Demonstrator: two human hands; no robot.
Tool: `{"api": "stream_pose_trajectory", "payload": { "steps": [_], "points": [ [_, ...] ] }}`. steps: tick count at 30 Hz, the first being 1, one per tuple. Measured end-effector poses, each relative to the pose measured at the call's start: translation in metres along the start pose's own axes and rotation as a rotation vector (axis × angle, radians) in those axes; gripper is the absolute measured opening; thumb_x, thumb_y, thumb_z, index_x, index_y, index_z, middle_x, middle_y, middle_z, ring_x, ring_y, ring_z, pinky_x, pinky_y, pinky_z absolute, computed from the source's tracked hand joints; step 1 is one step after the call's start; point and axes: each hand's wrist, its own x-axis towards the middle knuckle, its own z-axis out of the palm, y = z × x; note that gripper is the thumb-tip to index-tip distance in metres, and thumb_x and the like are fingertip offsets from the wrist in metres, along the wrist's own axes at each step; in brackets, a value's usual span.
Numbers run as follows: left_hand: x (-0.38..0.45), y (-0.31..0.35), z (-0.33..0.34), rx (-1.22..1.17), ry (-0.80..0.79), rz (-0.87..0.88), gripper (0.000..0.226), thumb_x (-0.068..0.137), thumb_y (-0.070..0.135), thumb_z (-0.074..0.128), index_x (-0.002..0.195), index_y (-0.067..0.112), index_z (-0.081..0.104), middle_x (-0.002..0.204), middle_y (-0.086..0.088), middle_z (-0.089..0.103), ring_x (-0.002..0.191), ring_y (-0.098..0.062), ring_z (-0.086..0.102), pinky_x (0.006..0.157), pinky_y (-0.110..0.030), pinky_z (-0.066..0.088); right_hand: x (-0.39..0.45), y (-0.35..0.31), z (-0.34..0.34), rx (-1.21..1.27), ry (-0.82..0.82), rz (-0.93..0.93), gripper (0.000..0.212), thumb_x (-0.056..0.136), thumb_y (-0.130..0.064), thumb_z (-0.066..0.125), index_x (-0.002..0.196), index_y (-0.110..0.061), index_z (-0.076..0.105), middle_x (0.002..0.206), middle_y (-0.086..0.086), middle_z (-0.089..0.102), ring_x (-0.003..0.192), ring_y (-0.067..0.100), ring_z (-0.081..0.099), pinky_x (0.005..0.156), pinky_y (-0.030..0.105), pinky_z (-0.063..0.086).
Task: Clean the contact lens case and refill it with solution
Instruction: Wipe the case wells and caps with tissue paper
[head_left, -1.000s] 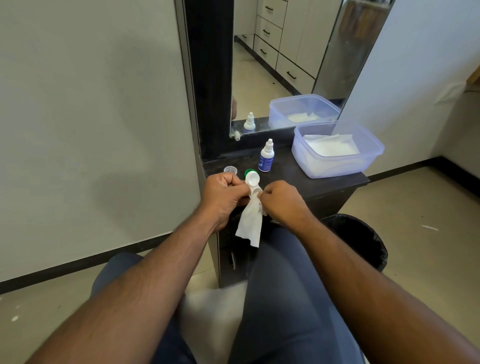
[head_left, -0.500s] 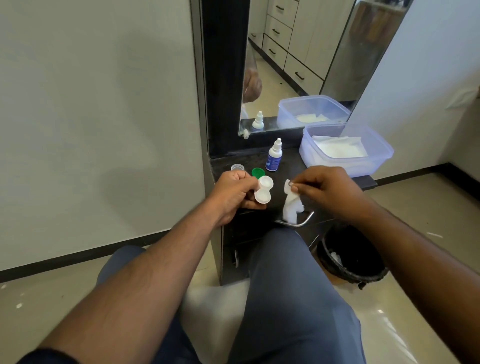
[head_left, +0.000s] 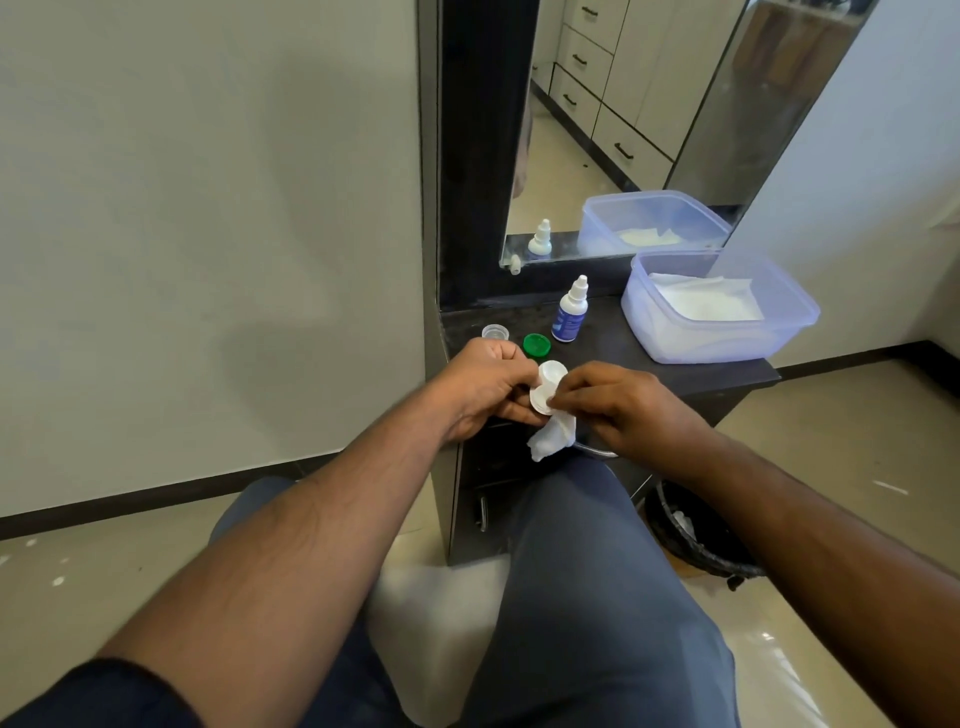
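My left hand (head_left: 485, 387) grips a white contact lens case (head_left: 549, 382) in front of the dark counter (head_left: 613, 361). My right hand (head_left: 631, 405) pinches a crumpled white tissue (head_left: 553, 439) and presses it against the lower well of the case. Both caps are off: a green cap (head_left: 536, 345) and a clear cap (head_left: 494, 332) lie on the counter behind my left hand. A small solution bottle (head_left: 570, 312) with a blue label and white nozzle stands upright beyond the green cap.
A translucent plastic tub (head_left: 727, 338) holding white tissues sits at the counter's right end. A mirror (head_left: 623, 130) stands behind. A black bin (head_left: 691, 535) is on the floor to the right of my knee. A metal drawer handle shows under my right hand.
My right hand, which had drawn the tissue away to the right half a second ago, has come back and pushed it onto the case. The left hand keeps hold of the case.
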Motion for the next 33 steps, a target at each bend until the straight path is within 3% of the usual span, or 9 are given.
{"api": "stream_pose_trajectory", "payload": {
  "steps": [5, 8, 12, 18, 23, 27, 33],
  "points": [
    [-0.001, 0.002, 0.001, -0.032, -0.016, -0.017, 0.022, 0.085, -0.008, 0.055, 0.069, 0.007, 0.050, 0.081, -0.022, 0.061, 0.066, -0.028, 0.065, 0.049, -0.029, 0.058, 0.002, 0.000, 0.003, -0.046, 0.085, 0.013, 0.018, 0.078, -0.014, 0.066, 0.092, -0.006, 0.074, 0.086, 0.010, 0.065, 0.074, 0.026, 0.064, 0.064, 0.029, 0.053],
    [-0.003, 0.003, -0.001, -0.017, -0.022, -0.036, 0.021, 0.085, -0.008, 0.056, 0.071, 0.007, 0.050, 0.079, -0.021, 0.061, 0.064, -0.025, 0.066, 0.048, -0.026, 0.056, 0.003, -0.002, 0.007, -0.198, 0.088, -0.095, 0.011, 0.077, -0.012, 0.077, 0.085, -0.005, 0.074, 0.081, 0.011, 0.065, 0.067, 0.026, 0.061, 0.059, 0.029, 0.049],
    [-0.006, 0.005, 0.000, 0.024, -0.016, -0.044, 0.020, 0.084, -0.009, 0.054, 0.075, 0.008, 0.049, 0.083, -0.022, 0.057, 0.065, -0.026, 0.063, 0.046, -0.024, 0.054, 0.005, -0.005, 0.006, -0.375, 0.075, -0.232, 0.017, 0.066, -0.012, 0.086, 0.075, -0.009, 0.071, 0.075, 0.008, 0.064, 0.060, 0.023, 0.058, 0.052, 0.025, 0.044],
    [-0.009, 0.008, -0.001, 0.028, -0.020, -0.084, 0.019, 0.086, -0.009, 0.054, 0.072, 0.005, 0.052, 0.079, -0.020, 0.062, 0.068, -0.027, 0.066, 0.047, -0.025, 0.056, 0.007, -0.007, 0.006, -0.393, 0.069, -0.284, 0.019, 0.066, -0.013, 0.086, 0.072, -0.009, 0.068, 0.069, 0.008, 0.061, 0.057, 0.021, 0.054, 0.050, 0.026, 0.041],
    [-0.011, 0.010, -0.001, -0.006, 0.018, -0.115, 0.011, 0.086, -0.006, 0.057, 0.080, 0.003, 0.057, 0.087, -0.022, 0.067, 0.068, -0.026, 0.070, 0.052, -0.027, 0.058, 0.010, -0.009, 0.007, -0.411, 0.072, -0.221, 0.021, 0.066, -0.013, 0.086, 0.066, -0.009, 0.065, 0.066, 0.009, 0.060, 0.055, 0.021, 0.052, 0.049, 0.027, 0.041],
    [-0.013, 0.007, 0.006, -0.040, 0.119, -0.065, 0.019, 0.082, -0.008, 0.055, 0.071, 0.006, 0.051, 0.072, -0.018, 0.063, 0.055, -0.021, 0.067, 0.053, -0.031, 0.060, 0.012, -0.012, 0.013, -0.371, 0.135, -0.128, 0.022, 0.064, -0.008, 0.084, 0.060, -0.008, 0.062, 0.061, 0.009, 0.057, 0.051, 0.024, 0.052, 0.044, 0.028, 0.041],
    [-0.028, -0.014, 0.014, -0.230, 0.325, -0.006, 0.021, 0.080, -0.008, 0.055, 0.067, 0.007, 0.048, 0.064, -0.015, 0.063, 0.048, -0.021, 0.062, 0.055, -0.033, 0.058, 0.004, -0.021, 0.026, -0.214, 0.203, 0.021, 0.021, 0.084, -0.016, 0.061, 0.066, -0.005, 0.066, 0.067, 0.010, 0.058, 0.059, 0.026, 0.053, 0.050, 0.036, 0.048]
  ]
}}
